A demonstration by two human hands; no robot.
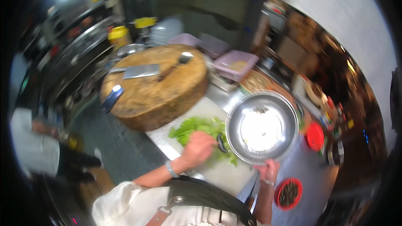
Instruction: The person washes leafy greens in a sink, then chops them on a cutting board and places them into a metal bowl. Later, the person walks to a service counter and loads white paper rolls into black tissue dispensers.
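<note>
My left hand [199,147], blurred by motion, is over a heap of chopped leafy greens [191,127] on a white cutting board [229,179]. A black curved handle [222,142] lies just right of its fingertips; whether the hand holds anything is hidden. With my right hand [268,170] I grip the near rim of a large metal bowl [262,127], tilted at the board's right side, with a few small bits inside. Beyond the board stands a thick round wooden chopping block [150,97], bearing a cleaver [141,71] and a brown-handled tool with a metal head [185,59].
A red bowl of dark pieces [288,193] sits to the right on the metal counter [309,175]. Farther up are a red lid [314,136] and a pink plastic tub [235,64]. At far left stands a person in a light top [37,144].
</note>
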